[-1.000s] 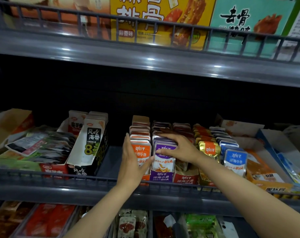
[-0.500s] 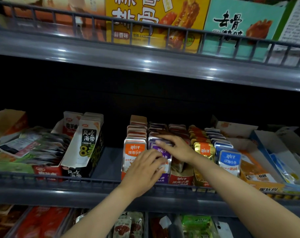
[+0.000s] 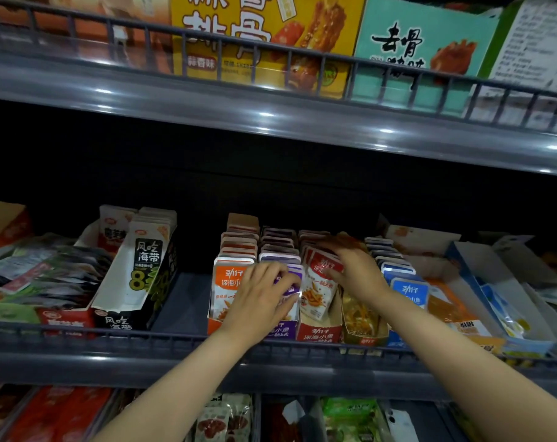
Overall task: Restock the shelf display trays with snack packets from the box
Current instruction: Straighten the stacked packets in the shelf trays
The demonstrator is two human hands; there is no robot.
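Since the trays point(image 3: 315, 334) stand packed with snack packets point(image 3: 230, 282), we judge restocking nearly done, our right hand point(image 3: 356, 272) clamped on the red packets point(image 3: 318, 291), the grip of our left hand point(image 3: 258, 301) on the purple packets point(image 3: 278, 250) unclear.

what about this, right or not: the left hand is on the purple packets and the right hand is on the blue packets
Not quite. The right hand is on the red packets, not blue ones. The left hand is on the purple packets, as you said. The head view shows both.
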